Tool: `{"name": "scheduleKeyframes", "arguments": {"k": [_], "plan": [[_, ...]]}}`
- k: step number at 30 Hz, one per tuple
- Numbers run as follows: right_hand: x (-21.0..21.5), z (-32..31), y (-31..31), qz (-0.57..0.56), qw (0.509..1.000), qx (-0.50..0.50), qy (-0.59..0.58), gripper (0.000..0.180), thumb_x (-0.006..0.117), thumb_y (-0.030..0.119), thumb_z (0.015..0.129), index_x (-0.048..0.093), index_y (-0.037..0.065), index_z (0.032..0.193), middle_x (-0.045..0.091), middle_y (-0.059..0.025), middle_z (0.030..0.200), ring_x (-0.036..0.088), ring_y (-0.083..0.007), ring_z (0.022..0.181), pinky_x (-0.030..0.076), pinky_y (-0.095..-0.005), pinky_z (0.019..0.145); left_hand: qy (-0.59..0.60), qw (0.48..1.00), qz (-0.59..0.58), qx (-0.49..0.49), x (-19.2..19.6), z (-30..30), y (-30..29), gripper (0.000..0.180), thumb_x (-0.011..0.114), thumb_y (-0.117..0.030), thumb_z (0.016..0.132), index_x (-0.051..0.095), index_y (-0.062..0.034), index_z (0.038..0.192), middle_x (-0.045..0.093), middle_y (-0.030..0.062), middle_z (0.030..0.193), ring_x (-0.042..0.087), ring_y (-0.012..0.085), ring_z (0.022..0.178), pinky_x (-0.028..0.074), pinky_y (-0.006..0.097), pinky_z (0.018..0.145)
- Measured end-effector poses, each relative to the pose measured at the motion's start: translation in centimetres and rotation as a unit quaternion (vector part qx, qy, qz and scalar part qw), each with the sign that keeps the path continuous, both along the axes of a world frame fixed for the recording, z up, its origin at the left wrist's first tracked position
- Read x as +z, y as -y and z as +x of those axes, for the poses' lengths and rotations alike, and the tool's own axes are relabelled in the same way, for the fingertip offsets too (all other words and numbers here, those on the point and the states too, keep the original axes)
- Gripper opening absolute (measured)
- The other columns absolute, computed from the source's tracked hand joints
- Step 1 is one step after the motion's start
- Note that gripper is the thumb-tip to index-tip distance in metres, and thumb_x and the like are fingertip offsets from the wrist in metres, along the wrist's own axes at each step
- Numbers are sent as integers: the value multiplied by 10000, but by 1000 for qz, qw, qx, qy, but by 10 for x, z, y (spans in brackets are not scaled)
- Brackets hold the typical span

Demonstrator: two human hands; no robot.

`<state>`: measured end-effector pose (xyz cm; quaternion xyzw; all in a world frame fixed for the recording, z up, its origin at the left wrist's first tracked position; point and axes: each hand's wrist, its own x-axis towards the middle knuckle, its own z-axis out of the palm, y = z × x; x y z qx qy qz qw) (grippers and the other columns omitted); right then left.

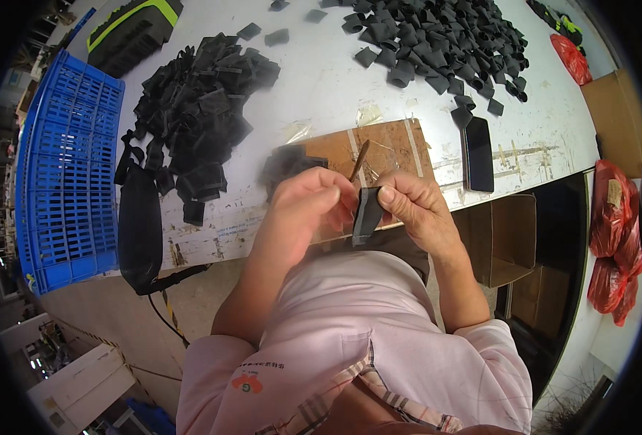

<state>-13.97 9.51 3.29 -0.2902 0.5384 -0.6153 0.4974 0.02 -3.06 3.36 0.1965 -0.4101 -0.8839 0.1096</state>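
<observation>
A folded black fabric piece (367,214) hangs from my right hand (416,210), pinched between thumb and fingers. My left hand (312,201) is close by on its left, blurred by motion with its fingers curled. I cannot tell whether it holds anything. A slim brown pointed stick (361,161) juts up beside the left fingertips; its lower end is hidden. Both hands are over the near edge of a brown board (400,141) on the white table (313,80). Several flat black pieces (292,161) lie behind my left hand.
A heap of flat black pieces (205,109) lies left, and a pile of black fabric loops (437,43) far right. A blue crate (71,174) stands at the left edge beside a black strap (141,225). A phone (478,154) lies right; red bags (614,217) hang beyond.
</observation>
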Motion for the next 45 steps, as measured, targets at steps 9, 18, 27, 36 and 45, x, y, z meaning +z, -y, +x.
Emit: {"name": "scheduleKeyframes", "arguments": {"k": [9, 18, 27, 36, 45], "plan": [[-1, -8, 1, 5, 996, 62, -69, 264, 494, 237, 890, 539, 28, 735, 491, 27, 637, 429, -44, 590, 373, -188, 519, 43, 997, -32, -46, 7, 1, 0, 136, 576, -66, 785, 564, 29, 881, 591, 62, 782, 562, 101, 697, 450, 213, 635], [3, -4, 6, 29, 996, 79, 4, 257, 501, 237, 887, 538, 25, 748, 496, 22, 650, 432, -39, 591, 384, -191, 517, 55, 997, -38, -44, 0, 2, -2, 115, 558, -45, 789, 569, 40, 865, 593, 62, 753, 561, 97, 644, 450, 213, 597], [0, -5, 6, 43, 994, 102, 10, 253, 504, 236, 885, 543, 12, 773, 514, 15, 674, 471, -45, 629, 427, -199, 562, 74, 996, -17, -54, -2, 5, 0, 137, 570, -83, 793, 572, 29, 874, 593, 60, 736, 543, 86, 624, 424, 195, 558], [1, -4, 8, 52, 993, 98, -45, 265, 513, 232, 879, 557, -3, 766, 521, 4, 654, 479, -52, 608, 427, -204, 543, 89, 995, -20, -45, 1, 7, -1, 141, 594, -98, 768, 582, 9, 860, 596, 56, 733, 542, 81, 632, 398, 179, 539], [-4, -1, 9, 60, 992, 68, -88, 161, 551, 161, 852, 567, 16, 786, 518, 24, 651, 457, -33, 577, 403, -185, 501, 106, 993, -20, -44, 2, 8, -2, 151, 596, -106, 753, 580, 7, 852, 599, 55, 744, 548, 90, 642, 397, 191, 545]]}}
